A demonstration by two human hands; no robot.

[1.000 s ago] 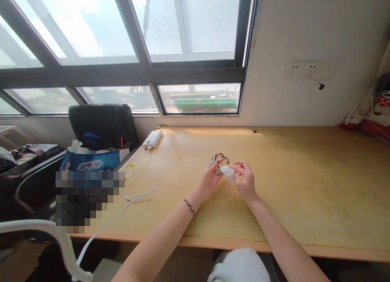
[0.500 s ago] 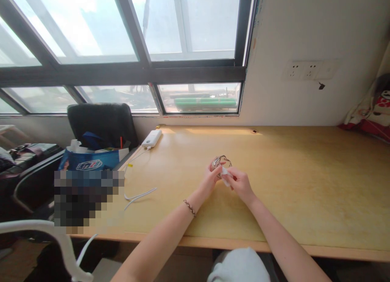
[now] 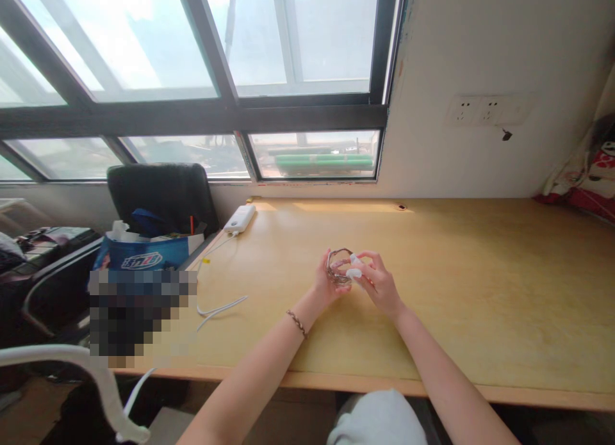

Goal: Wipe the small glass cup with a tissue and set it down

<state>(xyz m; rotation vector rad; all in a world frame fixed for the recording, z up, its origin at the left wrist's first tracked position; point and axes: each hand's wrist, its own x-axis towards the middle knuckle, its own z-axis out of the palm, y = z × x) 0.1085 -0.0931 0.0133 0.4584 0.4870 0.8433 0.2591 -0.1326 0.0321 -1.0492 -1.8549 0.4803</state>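
My left hand (image 3: 327,285) is closed around the left side of an open ring of thin brown and silvery strands (image 3: 342,250), about as wide as a bangle; its exact kind is unclear. The ring is held up over the wooden table (image 3: 269,342). On its right side, my right hand (image 3: 384,288) pinches a small crumpled white tissue (image 3: 354,273) that touches the ring. Part of the tissue sticks up between the fingers. A braided bracelet (image 3: 296,323) sits on my left wrist.
A white power bank (image 3: 240,219) with a white cable (image 3: 221,308) lies on the table's left side. Beyond that edge stand a blue bag (image 3: 144,250) and a black chair (image 3: 161,182). A white curved tube (image 3: 91,374) crosses the lower left. Wall sockets (image 3: 487,110) are at the right.
The ring has turned to face me more and shows a wider opening. My right hand has shifted slightly right, with its fingers more spread around the tissue.
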